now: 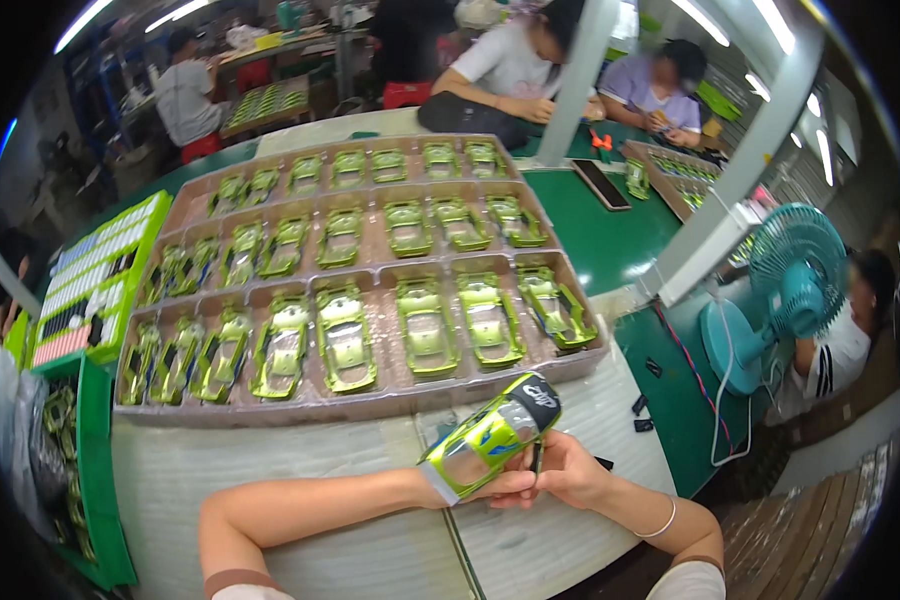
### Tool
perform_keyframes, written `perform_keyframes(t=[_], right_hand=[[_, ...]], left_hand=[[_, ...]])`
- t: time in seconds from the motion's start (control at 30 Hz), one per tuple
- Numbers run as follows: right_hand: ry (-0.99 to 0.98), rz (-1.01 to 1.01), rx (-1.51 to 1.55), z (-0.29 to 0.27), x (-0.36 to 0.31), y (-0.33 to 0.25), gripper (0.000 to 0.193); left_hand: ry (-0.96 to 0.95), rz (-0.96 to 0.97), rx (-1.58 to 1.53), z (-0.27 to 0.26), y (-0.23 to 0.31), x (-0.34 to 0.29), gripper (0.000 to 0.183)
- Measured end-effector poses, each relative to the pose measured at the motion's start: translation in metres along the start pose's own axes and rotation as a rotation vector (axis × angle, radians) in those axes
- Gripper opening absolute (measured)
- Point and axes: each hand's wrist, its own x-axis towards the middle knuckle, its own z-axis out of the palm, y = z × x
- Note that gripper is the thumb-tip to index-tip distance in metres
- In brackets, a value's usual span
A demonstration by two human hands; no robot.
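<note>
A lime-green toy car body (pixel 487 440) with a black front end, blue markings and clear windows is tilted up over the near tabletop. My left hand (pixel 505 487) is closed around it from below, so the car covers most of the palm. Against the car's right side is my right hand (pixel 577 472), its fingers bent together at a small dark strip (pixel 538 458). What that strip is, I cannot make out. Just beyond the car stands a large brown divided tray (pixel 390 392) with rows of similar green car bodies (pixel 345 335).
At left are a green bin (pixel 95 450) of car parts and a lime rack (pixel 85 290) of small parts. A teal fan (pixel 795 270), a phone (pixel 602 186), a metal post (pixel 710 185) and black bits (pixel 642 425) lie rightward. Several people work beyond the tray.
</note>
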Motion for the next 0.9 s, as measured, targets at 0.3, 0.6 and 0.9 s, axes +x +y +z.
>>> perform_keyframes(t=[0.3,0.6,0.9], right_hand=[[0.029,0.053,-0.141,-0.001,0.002,0.002,0.056],[-0.013,-0.098,-0.269,0.006,-0.006,0.012,0.054],[0.039,-0.103,-0.216,-0.003,-0.01,0.011,0.06]], left_hand=[[-0.022,-0.02,0.155,-0.004,-0.015,0.003,0.032],[0.023,0.101,0.024,0.016,-0.024,0.007,0.03],[0.026,0.14,-0.036,0.016,-0.026,0.022,0.027]])
